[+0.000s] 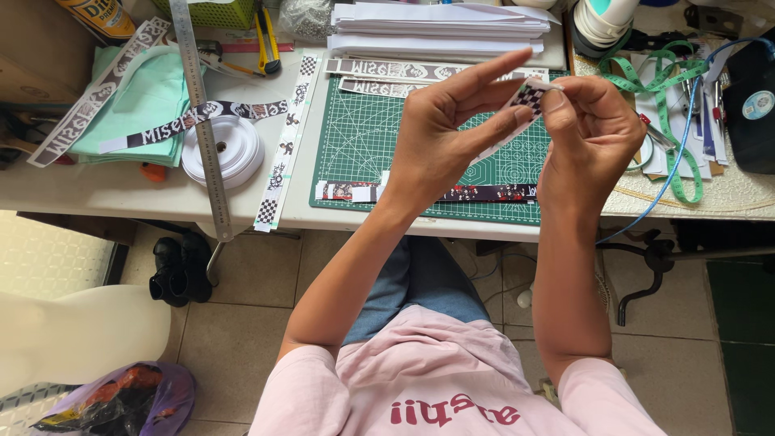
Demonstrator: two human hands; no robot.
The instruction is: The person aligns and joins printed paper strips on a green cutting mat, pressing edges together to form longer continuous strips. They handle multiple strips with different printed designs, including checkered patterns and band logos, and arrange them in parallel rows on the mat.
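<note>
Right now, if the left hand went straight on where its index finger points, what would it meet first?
Probably the stack of white paper strips at the far table edge; the left hand is raised, so depth is unclear.

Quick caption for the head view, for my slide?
Both hands, left hand and right hand, pinch a checkered printed strip above a green cutting mat.

steel ruler [202,121] | white tape roll [230,149] | green measuring tape [674,113] | black shoes [179,268]

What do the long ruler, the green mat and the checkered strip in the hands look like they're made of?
Ruler: likely steel, a thin silvery strip with a dull sheen. Green mat: probably matte rubbery plastic, flat with a printed white grid. Checkered strip, pinched between left hand and right hand: seemingly printed ribbon or paper; unclear.
</note>
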